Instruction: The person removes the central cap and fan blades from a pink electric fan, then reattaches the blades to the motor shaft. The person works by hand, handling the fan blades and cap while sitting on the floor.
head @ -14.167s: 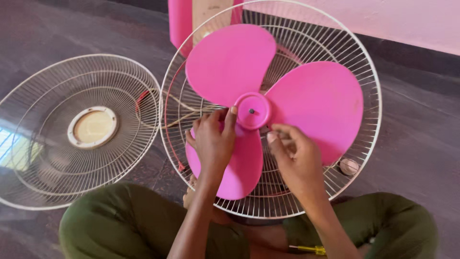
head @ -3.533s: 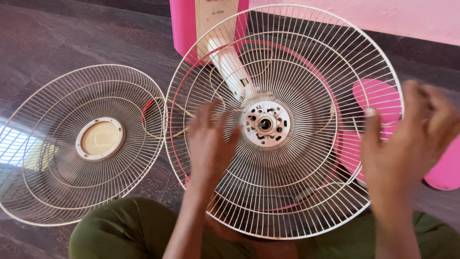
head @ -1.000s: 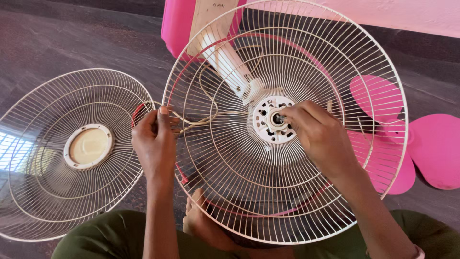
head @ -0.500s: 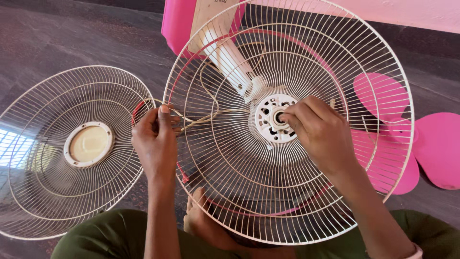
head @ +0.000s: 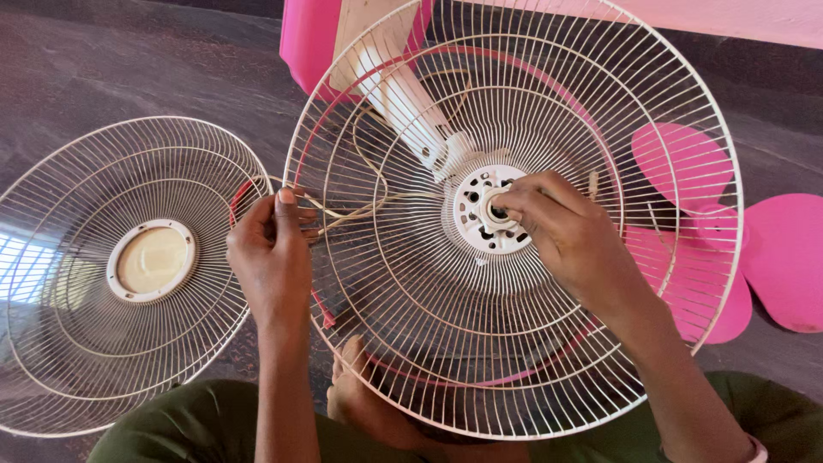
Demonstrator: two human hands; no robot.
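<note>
Far left, the detached front fan guard point(head: 129, 274) lies flat on the floor, its round centre cap facing up. Next over, the left hand point(head: 270, 257) is clenched on the left rim of the rear fan guard point(head: 514, 343), fingers hooked through the wires, steadying it. That guard stands tilted up against the white motor housing point(head: 403, 94), right in front of the person. At its middle, the right hand point(head: 566, 231) pinches the small nut on the white hub point(head: 489, 210). The wire cage looks light but springy and easily bent, so the rim is the sound hold. Far right, the pink fan blade point(head: 771, 257) rests on the floor.
</note>
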